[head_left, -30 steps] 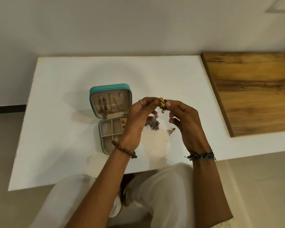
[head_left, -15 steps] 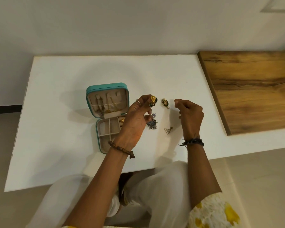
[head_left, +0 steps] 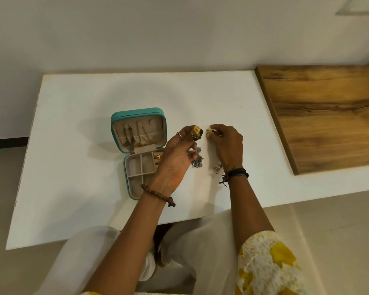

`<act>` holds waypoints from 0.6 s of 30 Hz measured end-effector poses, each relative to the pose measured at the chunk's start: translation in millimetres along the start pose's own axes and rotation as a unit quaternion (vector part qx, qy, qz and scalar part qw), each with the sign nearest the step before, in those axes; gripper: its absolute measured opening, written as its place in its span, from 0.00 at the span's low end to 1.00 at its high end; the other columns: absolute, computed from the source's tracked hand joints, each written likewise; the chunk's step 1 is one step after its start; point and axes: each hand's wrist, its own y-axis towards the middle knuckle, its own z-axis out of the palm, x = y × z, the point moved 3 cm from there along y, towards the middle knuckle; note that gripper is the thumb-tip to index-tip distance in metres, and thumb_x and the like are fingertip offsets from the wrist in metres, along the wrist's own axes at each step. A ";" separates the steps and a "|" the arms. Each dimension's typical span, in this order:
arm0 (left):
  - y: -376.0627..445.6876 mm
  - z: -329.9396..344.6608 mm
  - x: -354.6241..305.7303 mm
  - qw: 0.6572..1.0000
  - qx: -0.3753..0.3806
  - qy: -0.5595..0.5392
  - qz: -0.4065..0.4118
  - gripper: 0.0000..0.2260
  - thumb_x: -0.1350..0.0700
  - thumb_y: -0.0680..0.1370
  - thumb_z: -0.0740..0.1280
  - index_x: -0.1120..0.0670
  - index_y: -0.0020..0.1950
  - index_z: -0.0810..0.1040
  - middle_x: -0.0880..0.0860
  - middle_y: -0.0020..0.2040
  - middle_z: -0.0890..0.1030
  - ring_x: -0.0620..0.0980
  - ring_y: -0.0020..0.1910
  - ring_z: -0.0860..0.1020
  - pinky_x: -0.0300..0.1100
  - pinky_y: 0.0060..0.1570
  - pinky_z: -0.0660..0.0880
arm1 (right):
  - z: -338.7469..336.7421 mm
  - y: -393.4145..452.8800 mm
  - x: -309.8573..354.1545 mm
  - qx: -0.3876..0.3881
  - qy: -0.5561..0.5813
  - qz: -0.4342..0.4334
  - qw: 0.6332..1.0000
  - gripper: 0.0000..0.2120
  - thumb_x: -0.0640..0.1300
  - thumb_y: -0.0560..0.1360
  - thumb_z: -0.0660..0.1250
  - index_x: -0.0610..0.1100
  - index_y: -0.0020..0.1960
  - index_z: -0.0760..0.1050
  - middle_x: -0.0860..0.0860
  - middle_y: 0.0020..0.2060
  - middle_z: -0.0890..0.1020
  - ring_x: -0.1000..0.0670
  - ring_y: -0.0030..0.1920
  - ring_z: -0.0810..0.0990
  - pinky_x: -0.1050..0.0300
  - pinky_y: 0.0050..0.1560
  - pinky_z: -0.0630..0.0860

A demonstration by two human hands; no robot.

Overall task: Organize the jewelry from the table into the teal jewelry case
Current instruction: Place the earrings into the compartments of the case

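Note:
The teal jewelry case [head_left: 117, 133] lies open on the white table [head_left: 83, 199], with chains hanging in its lid and beige compartments in its base. My left hand [head_left: 176, 158] pinches a gold and green earring [head_left: 197, 133] just right of the case. My right hand [head_left: 227, 145] pinches the matching gold earring [head_left: 208, 132] at the table surface. Under my left hand lie silver-blue tassel earrings [head_left: 197, 161]. A small triangular earring [head_left: 216, 169] rests near my right wrist.
A wooden board [head_left: 328, 118] covers the table's right end, raised above the white top. The wall runs close behind the table. My knees in white cloth sit under the near edge.
My hands held both gold earrings together, then parted. One earring lay on the table half a second ago; my right hand has now reached left and taken hold of it.

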 end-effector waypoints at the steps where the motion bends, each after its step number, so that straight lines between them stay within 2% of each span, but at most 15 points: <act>1: 0.2 -0.8 0.0 1.000 -0.002 -0.002 0.000 0.23 0.67 0.77 0.58 0.50 0.29 0.83 0.44 0.28 0.80 0.39 0.24 0.72 0.32 0.24 0.66 | 0.2 -0.5 1.1 0.003 -0.001 -0.008 1.000 0.12 0.42 0.74 0.67 0.44 0.57 0.79 0.44 0.53 0.81 0.46 0.55 0.77 0.61 0.49 0.68; 4: -1.6 -1.5 -0.5 1.000 -0.002 0.003 0.000 0.24 0.67 0.77 0.57 0.49 0.29 0.83 0.44 0.28 0.80 0.39 0.24 0.72 0.32 0.24 0.66 | -3.5 -3.8 6.2 -0.003 0.030 0.000 1.000 0.10 0.41 0.74 0.66 0.44 0.54 0.80 0.45 0.48 0.82 0.48 0.50 0.79 0.60 0.49 0.71; 6: -5.3 -1.1 -1.8 1.000 0.004 0.004 0.001 0.24 0.67 0.78 0.57 0.48 0.29 0.83 0.44 0.28 0.80 0.39 0.24 0.72 0.32 0.25 0.66 | -9.0 -10.4 11.5 -0.008 0.125 0.033 0.992 0.08 0.40 0.74 0.66 0.44 0.52 0.81 0.46 0.43 0.82 0.49 0.45 0.79 0.56 0.49 0.75; 9: -13.0 -3.1 -3.6 1.000 0.017 -0.002 0.008 0.25 0.67 0.77 0.56 0.48 0.29 0.83 0.45 0.27 0.79 0.39 0.24 0.73 0.33 0.26 0.67 | -15.7 -27.9 22.2 0.041 0.342 0.089 0.935 0.08 0.39 0.74 0.66 0.42 0.53 0.79 0.48 0.41 0.82 0.52 0.43 0.80 0.61 0.43 0.78; 11: -21.9 -6.0 -9.6 1.000 0.018 -0.004 0.019 0.22 0.67 0.75 0.59 0.48 0.29 0.83 0.45 0.27 0.79 0.39 0.24 0.73 0.33 0.25 0.67 | -18.5 -41.0 31.8 0.084 0.432 0.105 0.892 0.08 0.37 0.75 0.66 0.43 0.53 0.78 0.51 0.40 0.82 0.55 0.41 0.81 0.64 0.42 0.78; 15: -40.2 -14.6 -28.7 0.999 -0.006 -0.005 0.051 0.11 0.61 0.67 0.67 0.48 0.28 0.83 0.45 0.28 0.80 0.39 0.25 0.75 0.32 0.25 0.69 | -17.3 -63.3 50.8 0.131 0.519 0.112 0.837 0.07 0.36 0.76 0.63 0.44 0.50 0.77 0.54 0.36 0.84 0.56 0.38 0.82 0.65 0.43 0.79; 16: -43.9 -17.8 -33.8 0.998 -0.011 -0.005 0.063 0.11 0.62 0.67 0.67 0.48 0.29 0.83 0.45 0.29 0.81 0.39 0.26 0.76 0.32 0.26 0.70 | -15.9 -69.4 55.7 0.140 0.530 0.112 0.829 0.07 0.35 0.76 0.62 0.44 0.49 0.77 0.54 0.35 0.84 0.56 0.37 0.82 0.65 0.42 0.79; 18: -51.5 -26.1 -41.6 0.997 -0.018 0.020 0.078 0.21 0.66 0.75 0.60 0.48 0.30 0.84 0.46 0.32 0.83 0.39 0.30 0.78 0.33 0.29 0.72 | -13.1 -83.1 65.3 0.164 0.531 0.098 0.826 0.08 0.35 0.77 0.61 0.44 0.48 0.77 0.53 0.34 0.84 0.56 0.36 0.82 0.65 0.40 0.79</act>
